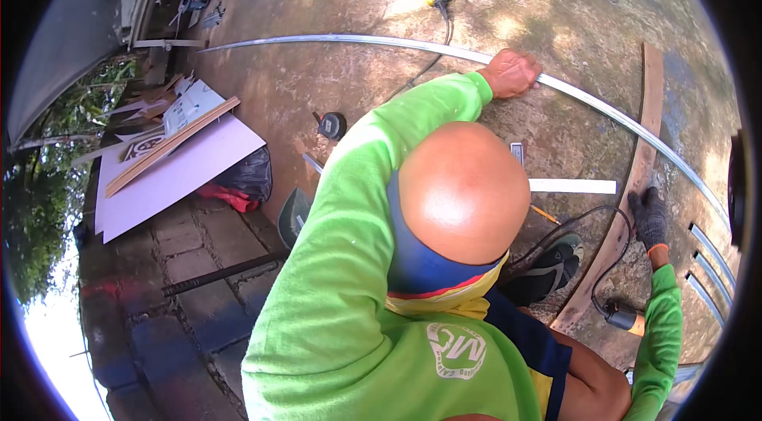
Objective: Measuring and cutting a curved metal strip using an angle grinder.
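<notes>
On metal strip (595,103); a co-worker's curled left hand (512,73)

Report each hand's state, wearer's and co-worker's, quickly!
Left hand: out of view.
Right hand: out of view.
Co-worker's bare hand: closed over long silver metal strip.
Co-worker's grey-gloved hand: cannot be told.

So on your left a pale board (198,176) is leaning at a slant, and some wooden strips (173,146) are lying across it. Just beside its edge a black plastic bag (249,173) is bunching up, with some red cloth (230,196) poking out below. A dark rod (222,272) is crossing the paving blocks (186,266), and green foliage (48,215) is filling your far left.
</notes>
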The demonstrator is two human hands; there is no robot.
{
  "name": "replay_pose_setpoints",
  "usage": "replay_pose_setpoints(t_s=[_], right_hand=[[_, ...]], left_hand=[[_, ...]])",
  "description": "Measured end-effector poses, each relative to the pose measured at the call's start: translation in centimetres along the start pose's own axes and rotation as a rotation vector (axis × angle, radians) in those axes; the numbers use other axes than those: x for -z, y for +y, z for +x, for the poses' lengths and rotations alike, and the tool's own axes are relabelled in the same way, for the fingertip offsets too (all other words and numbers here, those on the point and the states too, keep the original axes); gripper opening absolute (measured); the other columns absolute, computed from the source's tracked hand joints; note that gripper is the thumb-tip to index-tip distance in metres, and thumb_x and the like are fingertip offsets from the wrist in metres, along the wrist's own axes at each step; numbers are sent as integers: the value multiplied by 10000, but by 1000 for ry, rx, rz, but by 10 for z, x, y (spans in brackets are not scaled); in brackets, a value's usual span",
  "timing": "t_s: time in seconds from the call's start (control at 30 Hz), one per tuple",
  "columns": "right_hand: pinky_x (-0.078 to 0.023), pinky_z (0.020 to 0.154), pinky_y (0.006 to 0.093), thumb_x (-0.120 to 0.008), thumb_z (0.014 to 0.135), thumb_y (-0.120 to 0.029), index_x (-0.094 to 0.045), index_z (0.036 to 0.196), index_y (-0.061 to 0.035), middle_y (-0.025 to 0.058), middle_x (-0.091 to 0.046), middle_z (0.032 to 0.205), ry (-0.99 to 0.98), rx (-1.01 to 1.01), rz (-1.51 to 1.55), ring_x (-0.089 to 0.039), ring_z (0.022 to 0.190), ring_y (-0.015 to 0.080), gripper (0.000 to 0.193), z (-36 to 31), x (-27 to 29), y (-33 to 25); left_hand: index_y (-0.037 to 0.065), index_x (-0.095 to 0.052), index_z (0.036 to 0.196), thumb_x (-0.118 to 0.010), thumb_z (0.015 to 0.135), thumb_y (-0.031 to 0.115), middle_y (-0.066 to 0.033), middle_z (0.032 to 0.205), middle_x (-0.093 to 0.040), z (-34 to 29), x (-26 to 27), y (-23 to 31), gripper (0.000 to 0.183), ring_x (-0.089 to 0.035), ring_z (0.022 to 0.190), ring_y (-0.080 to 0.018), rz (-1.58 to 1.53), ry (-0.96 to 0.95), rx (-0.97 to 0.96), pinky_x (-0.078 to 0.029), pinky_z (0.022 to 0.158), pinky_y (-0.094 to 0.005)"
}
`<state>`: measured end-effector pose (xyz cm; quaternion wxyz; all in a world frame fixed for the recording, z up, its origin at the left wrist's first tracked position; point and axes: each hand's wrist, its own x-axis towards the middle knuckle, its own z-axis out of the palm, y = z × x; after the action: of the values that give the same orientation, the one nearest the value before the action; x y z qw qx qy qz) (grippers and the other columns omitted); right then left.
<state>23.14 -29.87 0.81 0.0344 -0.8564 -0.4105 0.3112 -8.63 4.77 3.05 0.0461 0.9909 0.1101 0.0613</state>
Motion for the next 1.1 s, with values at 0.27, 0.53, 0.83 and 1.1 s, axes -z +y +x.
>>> replay_pose_setpoints(t_s=[0.27,0.53,0.83,1.1], right_hand=[[-496,804,513,-635,861,-499,-581,1052,58,305,-661,956,-15,-4,-16,-639,930,461,591,-22,19,-49],[-501,903,472,-638,828,-596,-537,1173,110,304,-649,1055,-112,16,-19,-634,1029,427,792,-29,32,-68],[-545,507,369,-650,847,-500,-488,1188,112,194,-684,781,-99,-28,29,-673,548,260,719,-27,33,-60],[-559,571,405,-610,885,-461,-602,1044,87,158,-653,640,-168,-6,77,-652,485,273,571,-24,39,-47]], left_hand=[[74,-594,897,-637,887,358,-126,838,-634,38,-24,33,288,-641,835,-330,-272,120,-21,-512,702,-430],[47,-609,912,-668,865,285,-156,892,-643,62,7,60,250,-628,857,-370,-173,-49,54,-499,734,-481],[71,-583,985,-687,857,274,-176,877,-631,50,2,59,262,-619,852,-404,-131,-25,64,-482,702,-494],[77,-587,1020,-678,870,282,-179,922,-642,51,13,59,270,-625,893,-407,-113,-161,107,-479,725,-500]])
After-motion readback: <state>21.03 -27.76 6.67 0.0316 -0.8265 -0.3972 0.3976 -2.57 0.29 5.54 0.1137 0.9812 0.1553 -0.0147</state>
